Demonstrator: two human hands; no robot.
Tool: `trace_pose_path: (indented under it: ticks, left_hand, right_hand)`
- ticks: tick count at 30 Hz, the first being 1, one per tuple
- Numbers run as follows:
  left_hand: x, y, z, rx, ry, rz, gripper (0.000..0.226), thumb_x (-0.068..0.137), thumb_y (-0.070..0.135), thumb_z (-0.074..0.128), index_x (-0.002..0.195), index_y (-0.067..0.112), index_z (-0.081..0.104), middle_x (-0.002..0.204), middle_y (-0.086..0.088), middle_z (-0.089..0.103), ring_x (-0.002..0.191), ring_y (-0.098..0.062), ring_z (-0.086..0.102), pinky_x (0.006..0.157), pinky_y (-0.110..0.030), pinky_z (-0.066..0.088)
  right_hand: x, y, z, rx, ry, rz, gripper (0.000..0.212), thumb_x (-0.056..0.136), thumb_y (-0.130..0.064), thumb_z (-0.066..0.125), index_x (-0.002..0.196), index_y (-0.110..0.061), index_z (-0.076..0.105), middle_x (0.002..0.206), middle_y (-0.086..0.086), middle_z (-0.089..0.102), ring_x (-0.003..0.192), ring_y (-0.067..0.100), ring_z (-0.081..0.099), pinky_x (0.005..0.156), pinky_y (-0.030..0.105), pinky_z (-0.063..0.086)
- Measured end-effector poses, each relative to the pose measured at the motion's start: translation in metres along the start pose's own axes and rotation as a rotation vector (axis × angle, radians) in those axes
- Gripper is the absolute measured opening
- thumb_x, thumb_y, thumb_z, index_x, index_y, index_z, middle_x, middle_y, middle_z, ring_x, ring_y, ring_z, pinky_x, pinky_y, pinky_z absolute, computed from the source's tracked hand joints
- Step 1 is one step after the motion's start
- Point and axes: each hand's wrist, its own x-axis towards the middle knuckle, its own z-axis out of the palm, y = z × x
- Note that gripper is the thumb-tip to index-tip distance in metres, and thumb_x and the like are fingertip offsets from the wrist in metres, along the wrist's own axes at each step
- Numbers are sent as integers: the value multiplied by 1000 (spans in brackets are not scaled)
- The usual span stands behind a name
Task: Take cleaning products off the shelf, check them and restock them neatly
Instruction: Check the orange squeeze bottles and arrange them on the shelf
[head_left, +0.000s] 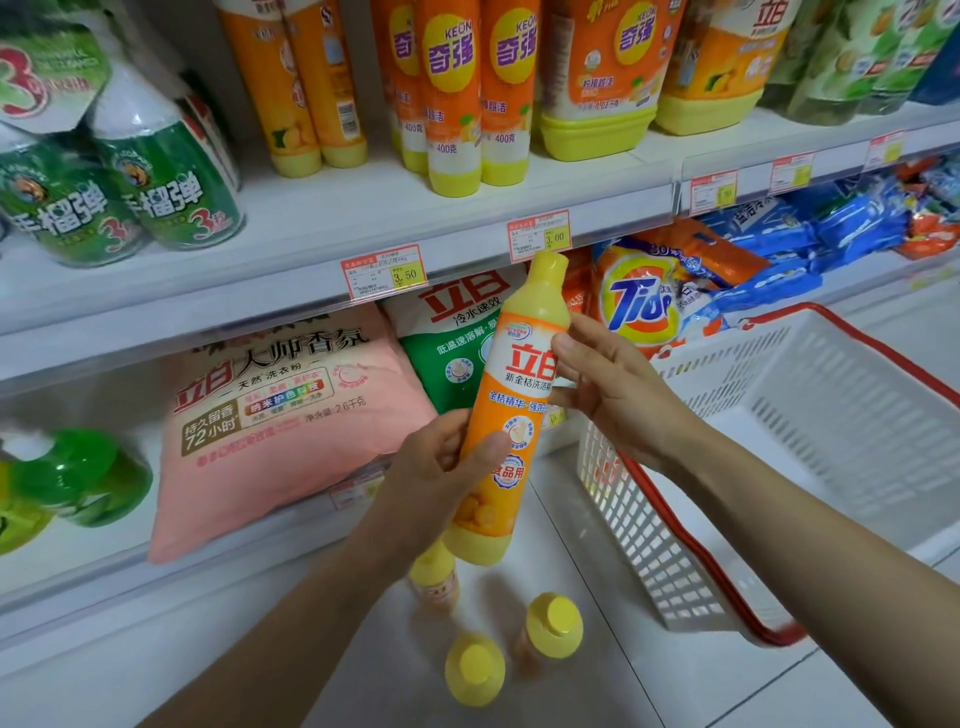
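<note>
Bottle (514, 395) held tilted just left of the basket (639, 525), label facing the viewer for checking: left grip (441, 467) curled round its lower body, right grip (618, 389) spread, fingertips steadying its upper label.

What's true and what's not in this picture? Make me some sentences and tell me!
1. The left hand and the right hand both touch the orange bottle. True.
2. The white basket is full of bottles. False: no bottles show in it.
3. Three yellow-capped bottles stand on the floor. True.
4. The pink bag lies on the top shelf. False: it lies on the lower shelf.
</note>
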Motion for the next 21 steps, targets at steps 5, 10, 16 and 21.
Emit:
trace_pose_path:
  ticks: [5,10,16,21]
  left_hand:
    - [5,-17,-1,203,155,117,50,72,42,83,112,21,62,101,11,73,91,-3,69,77,-19,55]
    - [5,-28,-4,325,128,186,56,66,47,80,115,27,61,105,13,71,96,-4,67,82,-21,55]
    - [-5,-64,-44,515,7,81,79,47,71,77,119,43,57,121,23,57,113,4,54,94,-24,44]
    - [-22,-112,-64,553,-76,-59,80,41,69,83,115,57,55,117,28,59,107,8,56,86,-18,46]
  right_hand:
    - [7,-26,-8,-223,130,-154,42,89,-40,53,123,-18,61,111,-1,67,102,11,67,79,27,59]
    - [2,-29,-16,-474,44,-235,28,87,-32,61,107,-13,66,100,3,66,91,10,65,64,22,56]
    - [-8,12,-21,-844,18,-324,33,86,-43,66,96,-12,68,90,-2,65,84,11,62,69,22,51]
    - [-20,77,-18,-1061,-101,-272,32,81,-42,69,95,-13,66,86,-5,57,78,10,53,69,27,43]
